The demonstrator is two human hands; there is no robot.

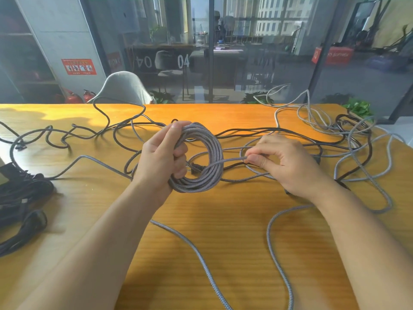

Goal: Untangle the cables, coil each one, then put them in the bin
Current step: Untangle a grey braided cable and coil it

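The step in hand is the coiling of the grey braided cable (277, 260), with the untangling not yet finished around it. The left hand (162, 159) holds the coil (205, 157) of this cable upright above the wooden table (223, 220); the fingers are curled through the ring and the thumb lies over its top, so the turns are clamped together. The right hand (283, 162) is just beside the coil, and its thumb and forefinger pinch the free strand where it leaves the ring, while the other fingers are folded loosely. From there the loose grey cable runs in wide loops on the table, toward the near edge and toward the right side, where it crosses a black cable (268, 130) and a lighter grey one (299, 108). A dark bundle of cables (20, 198) lies at the left edge, already gathered. I see no bin in this view. I judge that the next move is to bring the pinched strand around the ring as one more turn, and to draw slack slowly. The strand probably will catch where it lies over the black cable on the right, so it may need to be lifted free there first.
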